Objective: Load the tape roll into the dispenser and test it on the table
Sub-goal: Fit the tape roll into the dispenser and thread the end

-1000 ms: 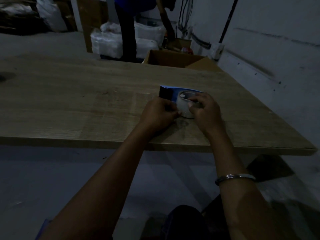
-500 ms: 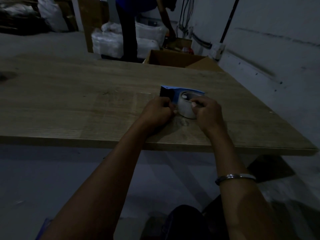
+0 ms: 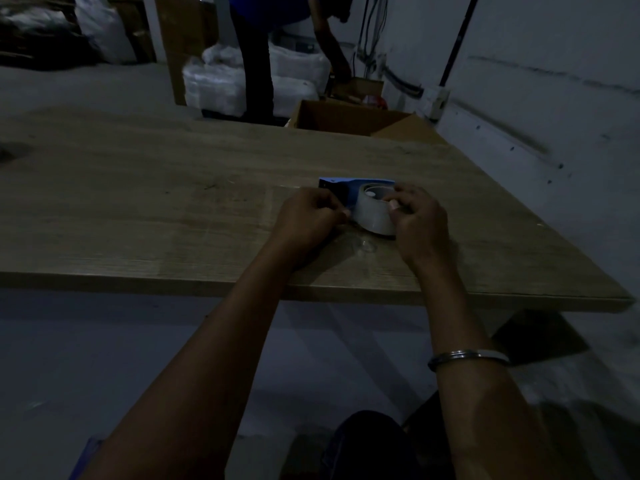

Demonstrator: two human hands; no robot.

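A blue tape dispenser (image 3: 341, 188) lies on the wooden table (image 3: 173, 209) near its front edge. A clear tape roll (image 3: 374, 213) sits on the dispenser, its open core facing up. My right hand (image 3: 417, 220) grips the roll's right side with thumb and fingers curled round it. My left hand (image 3: 308, 220) is curled at the roll's left side, fingertips pinched at the tape by the dispenser's front. What the left fingers pinch is too dark to make out. A small clear scrap (image 3: 365, 244) lies on the table just in front of the roll.
An open cardboard box (image 3: 349, 117) stands behind the table's far edge. A person (image 3: 258, 57) bends toward boxes at the back, beside white sacks (image 3: 214, 81). A grey wall (image 3: 554, 98) runs along the right. The table's right corner (image 3: 623, 303) is near.
My right hand has slid slightly right and off the top of the roll, so more of the roll shows. My left hand stays pinched at the roll's left side.
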